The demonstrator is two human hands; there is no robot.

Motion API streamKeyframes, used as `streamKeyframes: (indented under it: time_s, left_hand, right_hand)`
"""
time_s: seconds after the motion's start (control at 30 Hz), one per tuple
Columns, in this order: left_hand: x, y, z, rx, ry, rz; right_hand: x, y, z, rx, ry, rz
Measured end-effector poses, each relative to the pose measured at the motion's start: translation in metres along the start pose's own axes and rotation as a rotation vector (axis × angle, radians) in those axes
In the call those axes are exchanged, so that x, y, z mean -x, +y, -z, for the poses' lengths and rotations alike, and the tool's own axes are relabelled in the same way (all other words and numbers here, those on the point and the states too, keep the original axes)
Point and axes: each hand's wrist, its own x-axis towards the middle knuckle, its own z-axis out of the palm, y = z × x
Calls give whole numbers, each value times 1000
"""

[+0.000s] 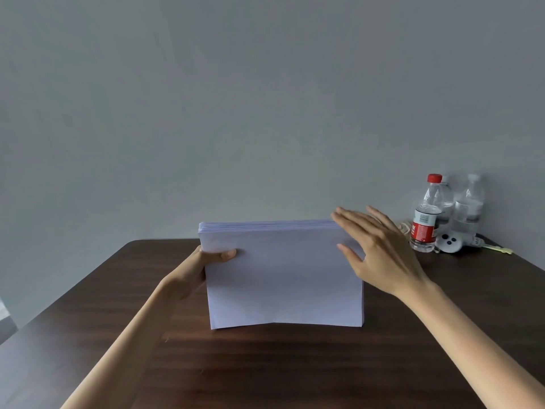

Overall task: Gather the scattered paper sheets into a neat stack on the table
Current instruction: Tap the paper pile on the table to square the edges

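Observation:
A thick stack of white paper sheets [280, 276] stands upright on its long edge on the dark wooden table [265, 373], in the middle of the view. My left hand [200, 268] grips the stack's left side, thumb pressed on the near face and fingers hidden behind. My right hand [374, 249] is at the stack's upper right corner with fingers straight and spread, palm toward the right edge; whether it touches the paper is unclear. The top edges of the sheets look roughly level.
At the back right of the table stand a water bottle with red cap and label [426, 214] and two clear bottles [469, 205], with a small white device [449, 242] and a yellowish item [498, 248] beside them. A grey wall rises behind.

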Motion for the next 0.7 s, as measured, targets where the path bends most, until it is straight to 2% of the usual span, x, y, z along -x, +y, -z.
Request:
streamKeyframes:
  time_s: [0.23,0.33,0.4,0.47,0.53,0.6,0.7]
  left_hand:
    - [2,1,1,7,-6,16]
    - [2,1,0,5,-11,22]
    - [2,2,1,4,-4,23]
    - [2,1,1,2,2,28]
    - [2,1,3,-11,13,30]
    - [2,2,4,-32,31,29]
    - [4,5,7,-24,103,-22]
  right_hand:
    - [1,0,-2,-50,-6,-7]
    - [4,6,-5,-159,1,-86]
    - [5,7,-7,-385,0,-298]
    - [8,7,-10,-777,-55,-596]
    - [10,7,-16,-1108,-152,-801]
    - [12,8,-22,-1336,-235,-872]
    - [9,4,-28,-1485,-313,-891]
